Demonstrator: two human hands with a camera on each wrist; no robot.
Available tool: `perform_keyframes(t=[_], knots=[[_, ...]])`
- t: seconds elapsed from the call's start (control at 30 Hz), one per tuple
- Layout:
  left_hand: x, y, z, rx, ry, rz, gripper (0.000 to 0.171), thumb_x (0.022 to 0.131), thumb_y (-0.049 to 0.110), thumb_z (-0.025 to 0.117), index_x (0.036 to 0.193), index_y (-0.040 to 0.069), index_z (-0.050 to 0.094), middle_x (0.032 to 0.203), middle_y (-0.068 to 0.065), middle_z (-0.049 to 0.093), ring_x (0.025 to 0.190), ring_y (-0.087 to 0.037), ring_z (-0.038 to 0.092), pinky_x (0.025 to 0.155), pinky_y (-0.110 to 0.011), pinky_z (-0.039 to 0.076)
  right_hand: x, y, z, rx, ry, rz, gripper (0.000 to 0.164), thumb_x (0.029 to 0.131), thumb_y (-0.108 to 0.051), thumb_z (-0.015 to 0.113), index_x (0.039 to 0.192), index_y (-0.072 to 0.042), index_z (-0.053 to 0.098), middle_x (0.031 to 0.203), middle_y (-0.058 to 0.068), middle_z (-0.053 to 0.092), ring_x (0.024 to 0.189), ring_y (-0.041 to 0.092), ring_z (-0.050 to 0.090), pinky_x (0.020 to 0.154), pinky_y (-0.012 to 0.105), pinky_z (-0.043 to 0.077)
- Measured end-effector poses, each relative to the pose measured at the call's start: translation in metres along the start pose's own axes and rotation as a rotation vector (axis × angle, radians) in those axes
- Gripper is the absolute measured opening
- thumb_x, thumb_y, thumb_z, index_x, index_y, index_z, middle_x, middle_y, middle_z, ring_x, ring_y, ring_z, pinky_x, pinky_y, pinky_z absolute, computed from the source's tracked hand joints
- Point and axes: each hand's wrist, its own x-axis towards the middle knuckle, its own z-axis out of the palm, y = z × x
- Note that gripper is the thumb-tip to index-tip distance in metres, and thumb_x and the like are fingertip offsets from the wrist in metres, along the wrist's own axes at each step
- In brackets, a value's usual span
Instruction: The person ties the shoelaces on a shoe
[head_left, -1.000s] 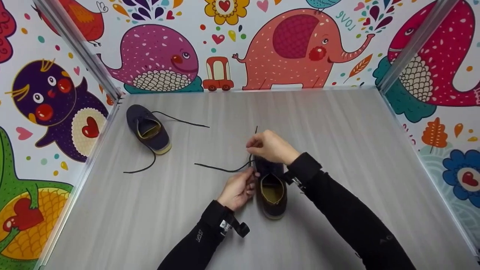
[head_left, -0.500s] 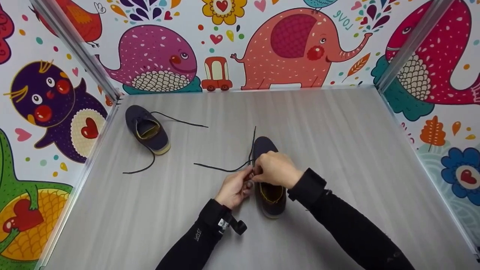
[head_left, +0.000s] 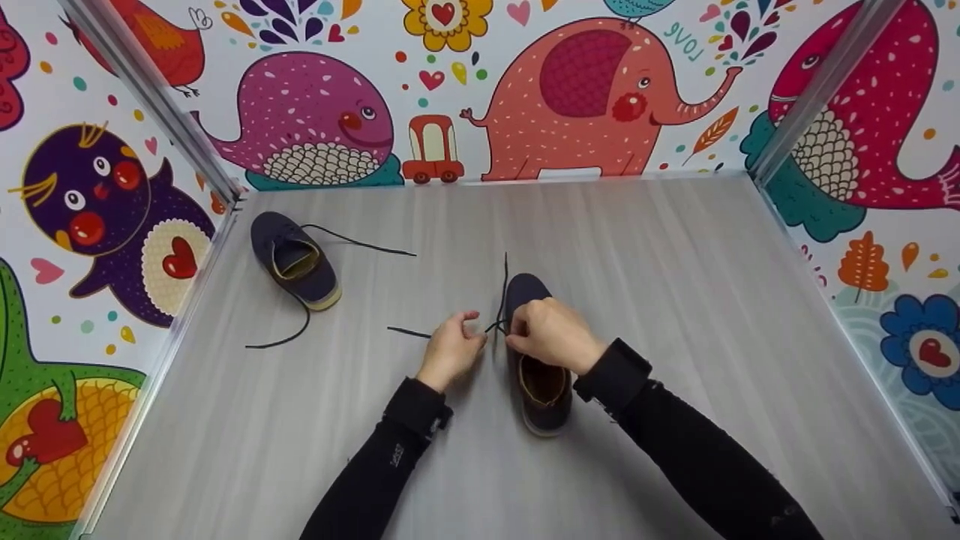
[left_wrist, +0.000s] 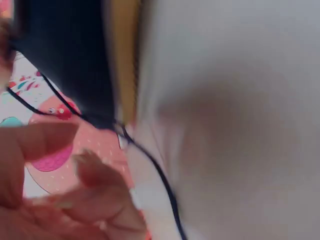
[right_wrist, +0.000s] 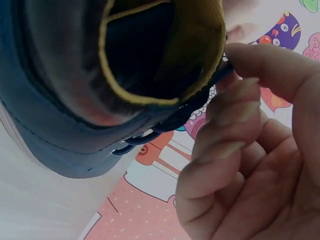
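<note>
A dark navy shoe with a yellow lining stands in the middle of the floor, toe facing the back wall. Over its lacing, my right hand pinches a dark shoelace between thumb and index finger. The strands cross at the shoe's left side, with one loose end pointing to the back wall. My left hand is just left of the shoe, above the other loose end. In the left wrist view its thumb and fingers are apart with nothing between them, and the lace passes beyond them.
A matching shoe stands at the back left, its laces spread loosely on the pale grey floor. Cartoon-printed walls close off the back and both sides, with metal strips at the corners.
My right hand has come back from beyond the shoe's lacing to its left edge. My left hand has moved left, away from the shoe, and its fingers have parted.
</note>
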Motion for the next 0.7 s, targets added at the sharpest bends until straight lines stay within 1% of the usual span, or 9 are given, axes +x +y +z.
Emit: perform_keyframes(t=[0.03, 0.07, 0.13, 0.17, 0.27, 0.37, 0.47, 0.53, 0.7], knots=[[0.003, -0.002, 0.0, 0.046, -0.021, 0.014, 0.036, 0.091, 0.015, 0.07, 0.124, 0.003, 0.065, 0.093, -0.008, 0.07, 0.083, -0.021, 0.063, 0.077, -0.037, 0.05, 0.0, 0.001, 0.0, 0.014, 0.006, 0.006, 0.017, 0.085, -0.019, 0.078, 0.071, -0.017, 0.07, 0.065, -0.007, 0.062, 0.055, 0.008, 0.053, 0.053, 0.03, 0.046], [0.005, -0.004, 0.0, 0.075, -0.041, 0.025, 0.034, 0.091, 0.016, 0.07, 0.122, 0.003, 0.066, 0.093, -0.009, 0.07, 0.084, -0.023, 0.063, 0.078, -0.038, 0.05, 0.0, 0.001, 0.0, 0.026, 0.009, 0.012, 0.017, 0.086, -0.019, 0.077, 0.071, -0.016, 0.069, 0.065, -0.007, 0.062, 0.055, 0.008, 0.053, 0.053, 0.03, 0.046], [0.009, -0.006, 0.0, 0.099, -0.071, 0.035, 0.027, 0.091, 0.018, 0.07, 0.114, 0.004, 0.07, 0.095, -0.01, 0.07, 0.084, -0.024, 0.063, 0.078, -0.038, 0.049, 0.001, 0.001, 0.001, 0.046, 0.007, 0.038, 0.017, 0.086, -0.019, 0.076, 0.071, -0.017, 0.069, 0.064, -0.008, 0.061, 0.054, 0.008, 0.053, 0.053, 0.029, 0.045], [0.009, -0.007, 0.001, 0.102, -0.073, 0.038, 0.024, 0.091, 0.018, 0.07, 0.11, 0.004, 0.071, 0.094, -0.01, 0.07, 0.083, -0.023, 0.062, 0.077, -0.037, 0.049, 0.001, 0.001, 0.001, 0.052, 0.01, 0.049, 0.018, 0.086, -0.02, 0.076, 0.07, -0.017, 0.069, 0.064, -0.008, 0.06, 0.054, 0.008, 0.052, 0.054, 0.029, 0.045], [0.009, -0.004, 0.0, 0.072, -0.059, 0.029, 0.016, 0.091, 0.019, 0.07, 0.099, 0.005, 0.072, 0.079, -0.005, 0.066, 0.066, -0.018, 0.058, 0.065, -0.032, 0.048, 0.003, 0.003, 0.001, 0.076, 0.019, 0.08, 0.018, 0.086, -0.019, 0.075, 0.07, -0.016, 0.068, 0.063, -0.008, 0.06, 0.054, 0.009, 0.052, 0.054, 0.03, 0.044], [0.004, 0.004, -0.003, 0.024, -0.031, 0.046, 0.014, 0.093, 0.019, 0.068, 0.095, 0.006, 0.072, 0.071, 0.001, 0.062, 0.059, -0.012, 0.054, 0.061, -0.029, 0.046, 0.003, 0.005, -0.001, 0.11, 0.027, 0.122, 0.018, 0.086, -0.018, 0.074, 0.07, -0.014, 0.067, 0.064, -0.006, 0.059, 0.055, 0.011, 0.051, 0.056, 0.031, 0.044], [-0.003, 0.016, -0.008, -0.023, -0.03, 0.093, 0.015, 0.094, 0.019, 0.067, 0.092, 0.005, 0.071, 0.07, 0.003, 0.059, 0.06, -0.011, 0.052, 0.062, -0.029, 0.045, 0.004, 0.007, -0.003, 0.152, 0.028, 0.172, 0.017, 0.086, -0.017, 0.072, 0.071, -0.013, 0.065, 0.065, -0.005, 0.059, 0.057, 0.013, 0.051, 0.057, 0.031, 0.044], [-0.009, 0.022, -0.011, -0.047, -0.044, 0.125, 0.016, 0.095, 0.019, 0.067, 0.091, 0.004, 0.071, 0.071, 0.003, 0.059, 0.062, -0.011, 0.052, 0.061, -0.029, 0.044, 0.004, 0.008, -0.004, 0.18, 0.028, 0.198, 0.016, 0.086, -0.017, 0.071, 0.071, -0.013, 0.065, 0.067, -0.004, 0.059, 0.057, 0.013, 0.051, 0.057, 0.031, 0.044], [-0.023, 0.027, -0.015, -0.067, -0.114, 0.17, 0.017, 0.096, 0.021, 0.066, 0.089, 0.006, 0.071, 0.073, 0.005, 0.059, 0.064, -0.01, 0.052, 0.061, -0.028, 0.043, 0.004, 0.01, -0.007, 0.236, 0.052, 0.227, 0.017, 0.086, -0.016, 0.068, 0.07, -0.012, 0.063, 0.066, -0.003, 0.057, 0.056, 0.013, 0.05, 0.056, 0.029, 0.041]])
